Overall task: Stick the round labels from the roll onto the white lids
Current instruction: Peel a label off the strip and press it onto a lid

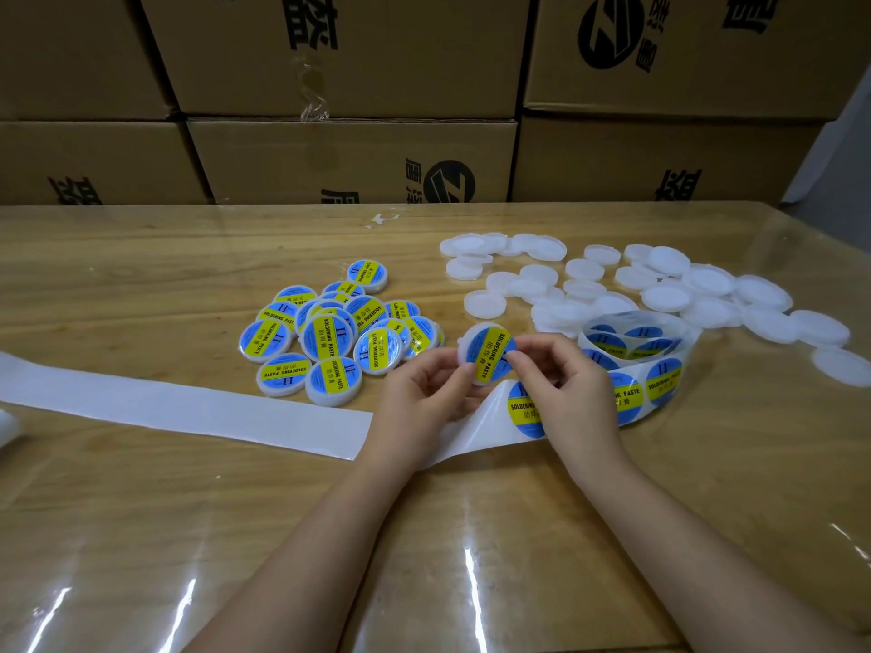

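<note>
Holds a white lid [467, 344] just above the table [141, 487], left grip [419, 393] pinching its left edge, right grip [561, 384] curled on its right, apparently smoothing the round label [490, 355], with the label roll [631, 351] beside for reach.

The desk [141, 511] is pale grained wood under a clear, glossy plastic sheet [471, 582] with glare streaks. The white lids [707, 285] at right centre are matt, faintly translucent plastic; the labels [662, 379] look smooth and shiny, their backing strip [188, 407] at left smooth white paper. The cardboard boxes [353, 157] across the top are matt brown, printed black.
</note>
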